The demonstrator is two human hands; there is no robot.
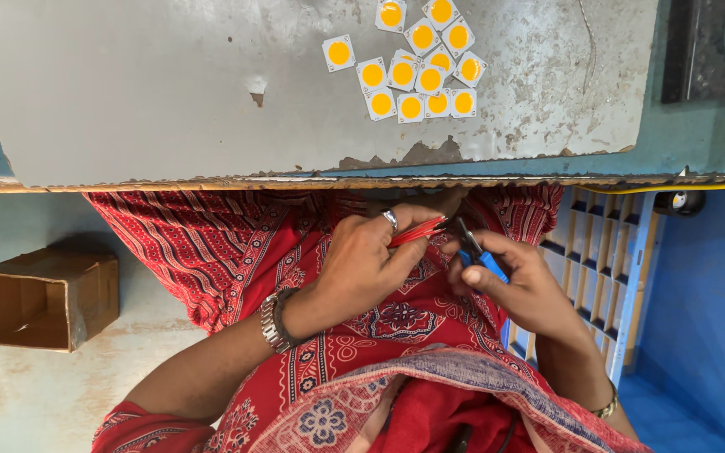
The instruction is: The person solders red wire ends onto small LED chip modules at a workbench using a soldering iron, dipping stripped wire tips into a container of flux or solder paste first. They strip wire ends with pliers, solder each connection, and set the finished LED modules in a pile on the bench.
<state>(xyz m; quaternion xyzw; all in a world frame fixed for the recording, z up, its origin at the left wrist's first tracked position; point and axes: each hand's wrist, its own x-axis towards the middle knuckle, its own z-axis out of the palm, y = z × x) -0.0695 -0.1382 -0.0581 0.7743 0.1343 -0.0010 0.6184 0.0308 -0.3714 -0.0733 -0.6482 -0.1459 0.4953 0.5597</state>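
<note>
My left hand [368, 262] grips a small bundle of thin red wires [417, 231] over my lap, below the table edge. A ring sits on one finger and a metal watch on the wrist. My right hand [520, 283] holds a blue-handled cutter [477, 252] whose dark jaws point at the tips of the wires. Several small white square chips with round yellow centres [417, 63] lie in a loose cluster on the grey tabletop [144, 92], well above both hands.
The worn table edge [211, 183] runs across the view just above my hands. An open cardboard box [48, 298] sits on the floor at the left. A blue and white slotted crate [606, 252] stands at the right beside my knee.
</note>
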